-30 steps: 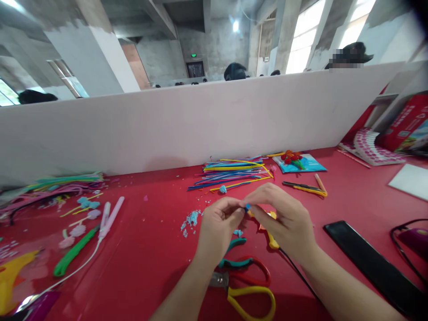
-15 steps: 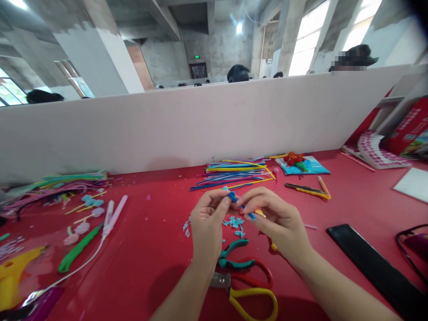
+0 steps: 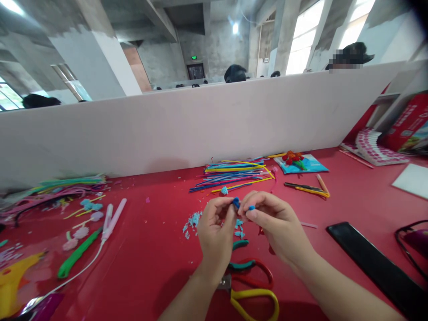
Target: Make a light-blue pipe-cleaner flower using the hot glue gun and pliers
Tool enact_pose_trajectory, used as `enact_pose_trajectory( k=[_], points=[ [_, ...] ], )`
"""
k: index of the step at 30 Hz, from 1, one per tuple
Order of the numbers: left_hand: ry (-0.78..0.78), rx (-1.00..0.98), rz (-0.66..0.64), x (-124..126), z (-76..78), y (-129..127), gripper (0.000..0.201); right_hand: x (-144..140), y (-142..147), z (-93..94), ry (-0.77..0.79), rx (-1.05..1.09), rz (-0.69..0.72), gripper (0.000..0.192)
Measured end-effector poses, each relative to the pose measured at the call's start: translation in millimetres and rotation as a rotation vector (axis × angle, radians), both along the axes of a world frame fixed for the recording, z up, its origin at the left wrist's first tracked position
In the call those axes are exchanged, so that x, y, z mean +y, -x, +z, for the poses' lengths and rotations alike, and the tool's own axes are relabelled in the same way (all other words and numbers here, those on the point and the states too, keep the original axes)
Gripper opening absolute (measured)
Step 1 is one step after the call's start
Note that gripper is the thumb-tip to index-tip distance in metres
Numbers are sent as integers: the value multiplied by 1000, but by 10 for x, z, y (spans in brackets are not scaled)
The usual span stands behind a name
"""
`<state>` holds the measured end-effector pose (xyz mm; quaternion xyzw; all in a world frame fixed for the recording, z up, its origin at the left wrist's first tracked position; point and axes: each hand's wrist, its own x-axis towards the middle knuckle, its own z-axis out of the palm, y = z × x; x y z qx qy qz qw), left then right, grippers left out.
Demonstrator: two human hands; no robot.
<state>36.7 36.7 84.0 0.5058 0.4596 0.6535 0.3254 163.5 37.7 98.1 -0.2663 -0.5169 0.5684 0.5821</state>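
A short blue pipe cleaner (image 3: 236, 203) is bent into a small loop, pinched between the thumb and forefinger of my left hand (image 3: 216, 227). Its other end shows at the fingertips of my right hand (image 3: 279, 220), also closed in a pinch. The middle of the strand is hidden by the fingers. Light-blue snippets (image 3: 194, 220) lie on the red table (image 3: 140, 263) below and beside the left hand. Just beyond it sits a small light-blue fuzzy ball (image 3: 224, 190). Pliers with teal grips (image 3: 241, 265) and red-and-yellow-handled scissors (image 3: 254, 296) lie beneath my wrists.
A bundle of coloured pipe cleaners (image 3: 234, 171) lies by the white partition (image 3: 160, 129). On the left are a green-handled cutter (image 3: 78, 254), a pink heating tool (image 3: 113, 220) and a yellow glue gun (image 3: 15, 278). A long black case (image 3: 374, 267) rests at the right.
My left hand has moved right, nearer the right hand, and the fuzzy ball behind it is now uncovered. The blue end at my right fingertips has shifted up and slightly left.
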Motion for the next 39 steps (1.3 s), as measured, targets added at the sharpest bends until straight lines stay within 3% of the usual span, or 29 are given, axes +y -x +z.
enact_pose_trajectory(
  k=[3, 6, 10, 15, 27, 34, 39],
  points=[
    [-64, -73, 86, 16, 7, 11, 6, -7, 8, 33, 40, 0, 38, 1],
    [-131, -59, 101, 19, -21, 21, 8, 34, 12, 37, 216, 15, 123, 10],
    [-187, 111, 77, 21, -95, 59, 13, 103, 1, 4, 394, 23, 205, 21],
    [-273, 270, 45, 47, -156, 129, 20, 123, -15, 2, 505, 18, 244, 28],
    [-518, 541, -47, 68, -30, 269, 34, 176, -26, 1, 484, 75, 214, 26],
    [-335, 454, -12, 88, -96, 253, 26, 168, -80, 44, 444, -47, 217, 26],
    [-388, 510, -49, 78, -77, 238, 30, 176, -81, 36, 464, -41, 223, 22]
  ],
)
